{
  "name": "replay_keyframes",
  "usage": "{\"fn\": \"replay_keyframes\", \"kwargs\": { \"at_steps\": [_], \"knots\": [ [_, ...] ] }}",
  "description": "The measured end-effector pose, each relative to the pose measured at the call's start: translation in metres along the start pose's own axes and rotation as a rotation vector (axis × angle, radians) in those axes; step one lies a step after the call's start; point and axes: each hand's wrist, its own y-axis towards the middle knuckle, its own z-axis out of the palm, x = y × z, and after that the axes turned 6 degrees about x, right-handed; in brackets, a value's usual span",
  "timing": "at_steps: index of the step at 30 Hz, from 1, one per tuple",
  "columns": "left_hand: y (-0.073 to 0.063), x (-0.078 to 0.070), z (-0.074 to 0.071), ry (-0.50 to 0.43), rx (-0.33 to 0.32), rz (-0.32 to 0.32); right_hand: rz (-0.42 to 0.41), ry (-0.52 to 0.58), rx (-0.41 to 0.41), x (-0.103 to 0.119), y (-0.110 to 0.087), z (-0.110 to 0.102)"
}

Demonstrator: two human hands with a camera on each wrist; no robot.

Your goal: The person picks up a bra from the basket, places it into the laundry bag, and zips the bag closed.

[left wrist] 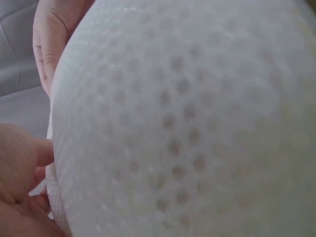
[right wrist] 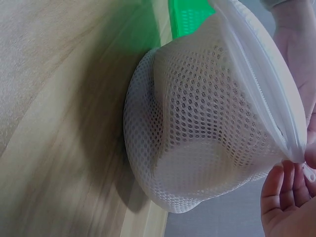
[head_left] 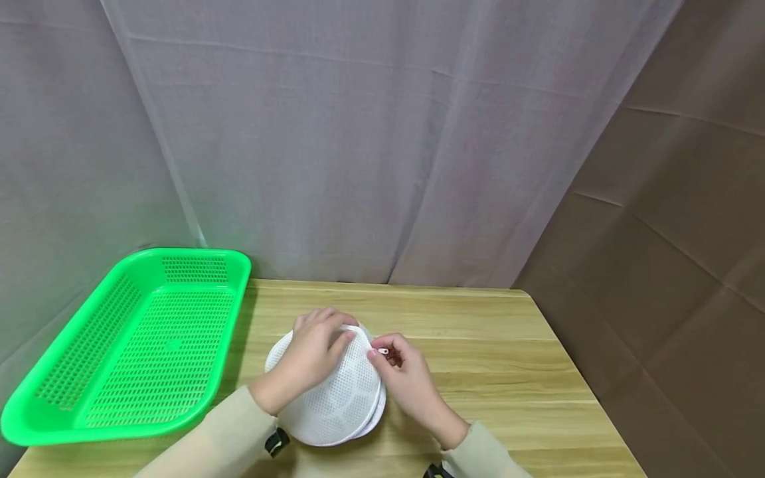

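Note:
A white round mesh laundry bag (head_left: 325, 405) stands on the wooden table between both hands. Its zipper (right wrist: 264, 91) runs along the upper rim in the right wrist view. My left hand (head_left: 313, 352) grips the far upper edge, fingers over it and thumb on the near side. In the left wrist view the bag's mesh fills most of the picture. My right hand (head_left: 409, 382) pinches the right end of the rim at the zipper, where a small white zipper pull (head_left: 383, 350) shows by the fingertips. Whether anything lies inside the bag, I cannot tell.
To the left, a large green plastic basket (head_left: 242, 279) with perforated walls and floor sits on the table (head_left: 514, 372). A grey curtain (head_left: 335, 146) hangs behind the table, and a brown cloth (head_left: 675, 252) on the right.

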Motion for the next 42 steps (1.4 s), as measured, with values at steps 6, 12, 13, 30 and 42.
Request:
{"fn": "replay_keyframes", "kwargs": {
  "at_steps": [6, 12, 13, 30, 42],
  "knots": [
    [-0.002, 0.003, 0.001, -0.036, -0.036, -0.028, -0.004, -0.01, -0.002, 0.001, 0.0, 0.0],
    [-0.003, 0.004, 0.001, -0.075, -0.054, -0.046, 0.003, -0.029, -0.01, -0.001, -0.001, 0.0],
    [-0.004, 0.004, 0.002, -0.091, -0.06, -0.052, 0.003, -0.033, -0.012, -0.001, -0.001, 0.0],
    [-0.004, 0.009, 0.003, -0.299, -0.144, -0.183, 0.018, -0.014, -0.016, 0.0, -0.002, 0.003],
    [-0.005, 0.011, 0.0, -0.323, -0.153, -0.258, 0.013, -0.021, 0.016, 0.0, -0.003, 0.004]
  ]
}}
